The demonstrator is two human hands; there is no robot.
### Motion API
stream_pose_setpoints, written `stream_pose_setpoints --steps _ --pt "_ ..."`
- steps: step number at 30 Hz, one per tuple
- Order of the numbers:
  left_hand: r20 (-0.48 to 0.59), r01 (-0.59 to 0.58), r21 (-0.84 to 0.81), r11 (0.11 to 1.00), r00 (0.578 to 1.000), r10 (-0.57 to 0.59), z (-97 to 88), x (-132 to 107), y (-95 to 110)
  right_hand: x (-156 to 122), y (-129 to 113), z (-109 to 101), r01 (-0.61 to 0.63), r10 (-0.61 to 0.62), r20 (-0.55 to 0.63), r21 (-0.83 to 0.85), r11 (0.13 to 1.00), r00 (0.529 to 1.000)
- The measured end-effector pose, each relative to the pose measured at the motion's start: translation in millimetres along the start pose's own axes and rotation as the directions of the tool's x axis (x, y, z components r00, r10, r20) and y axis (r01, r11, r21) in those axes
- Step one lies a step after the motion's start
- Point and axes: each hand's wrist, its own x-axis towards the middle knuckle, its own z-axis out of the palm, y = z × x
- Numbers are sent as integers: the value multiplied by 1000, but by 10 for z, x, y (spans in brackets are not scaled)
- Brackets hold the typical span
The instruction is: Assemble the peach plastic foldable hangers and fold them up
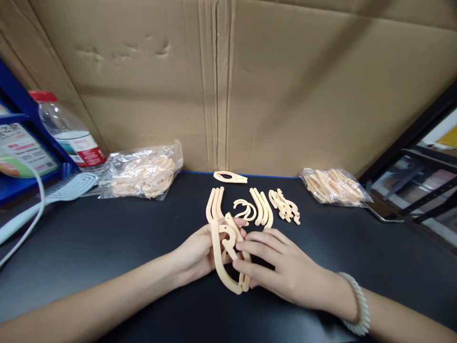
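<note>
Between my hands is a partly put-together folding clothes hanger [218, 259] of beige plastic, its curved arms meeting at the bottom. My left hand [194, 252] is closed around it from behind, with some fingers hidden. From the right, my right hand [287, 271] grips it, fingertips against a small hooked piece between the arms. Just beyond lie loose curved hanger arms on the left [215, 202] and more curved arms on the right [262, 207], with loose hooks [246, 209] between them. Several short notched pieces [284, 206] form a pile beside these.
A folded hanger [230, 177] lies at the back near the cardboard wall [267, 95]. Clear bags of beige parts stand at left [143, 171] and right [333, 186]. Farther left are a hairbrush [71, 188], a white cable [39, 205] and a red-capped bottle [67, 131].
</note>
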Motion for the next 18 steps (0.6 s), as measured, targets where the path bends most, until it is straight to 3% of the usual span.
stream_pose_setpoints --steps 4,7,12,18 --pt "104 35 -126 991 994 -22 48 -26 2 -43 35 128 -18 14 -76 -51 999 997" --pt "158 11 -95 995 987 4 76 -57 -32 -51 67 160 -16 12 -67 -68 998 998" --pt "96 -98 107 989 992 88 88 -114 -123 -24 55 138 18 -18 -74 -2 1000 997" --pt "70 -175 171 969 984 165 71 -117 -88 -55 102 66 10 -8 -63 35 999 998"
